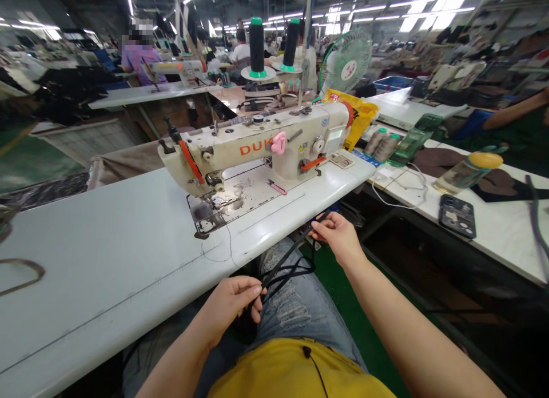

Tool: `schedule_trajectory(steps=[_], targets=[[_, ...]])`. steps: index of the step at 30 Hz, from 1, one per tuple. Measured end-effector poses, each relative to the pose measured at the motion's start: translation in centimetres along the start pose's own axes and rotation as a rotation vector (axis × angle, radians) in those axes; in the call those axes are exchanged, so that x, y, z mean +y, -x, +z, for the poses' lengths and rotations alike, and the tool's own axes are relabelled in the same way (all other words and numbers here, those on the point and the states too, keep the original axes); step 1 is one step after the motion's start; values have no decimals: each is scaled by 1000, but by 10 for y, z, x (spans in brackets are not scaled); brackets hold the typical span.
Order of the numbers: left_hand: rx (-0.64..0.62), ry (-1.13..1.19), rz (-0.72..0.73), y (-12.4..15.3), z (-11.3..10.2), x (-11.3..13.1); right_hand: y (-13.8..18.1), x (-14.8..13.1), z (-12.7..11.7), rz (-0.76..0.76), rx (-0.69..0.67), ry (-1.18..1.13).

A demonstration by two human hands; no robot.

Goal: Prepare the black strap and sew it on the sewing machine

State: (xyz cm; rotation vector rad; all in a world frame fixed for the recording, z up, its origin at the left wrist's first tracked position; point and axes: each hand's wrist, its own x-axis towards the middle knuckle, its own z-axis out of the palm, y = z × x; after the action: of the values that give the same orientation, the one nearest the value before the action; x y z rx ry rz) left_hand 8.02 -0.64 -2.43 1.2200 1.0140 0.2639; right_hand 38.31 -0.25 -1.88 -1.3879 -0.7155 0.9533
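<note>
White table | 1 sewing machine, pink snips on bed | loose thread

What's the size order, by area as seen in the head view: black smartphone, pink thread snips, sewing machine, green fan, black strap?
1. Sewing machine
2. Green fan
3. Black smartphone
4. Pink thread snips

Black strap: unranked; it's thin, looped and partly hidden, so its area is unsure.
</note>
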Motion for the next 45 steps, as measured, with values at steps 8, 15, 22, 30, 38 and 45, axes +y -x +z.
schedule_trajectory(steps=[8, 15, 22, 30, 38, 45], targets=[[15, 0, 7, 0, 3, 4, -3, 3, -10, -28, 14, 96], [22, -3, 31, -3, 7, 4, -5, 6, -16, -26, 24, 122], [38, -39, 22, -6, 2, -5, -2, 2, -14, -7, 4, 75], [31, -102, -23, -6, -4, -7, 3, -4, -12, -1, -15, 41], [57, -116, -22, -8, -7, -15, 7, -4, -11, -2, -17, 27], [53, -160, 27, 5, -30, -7, -7, -8, -37, -63, 142, 59]])
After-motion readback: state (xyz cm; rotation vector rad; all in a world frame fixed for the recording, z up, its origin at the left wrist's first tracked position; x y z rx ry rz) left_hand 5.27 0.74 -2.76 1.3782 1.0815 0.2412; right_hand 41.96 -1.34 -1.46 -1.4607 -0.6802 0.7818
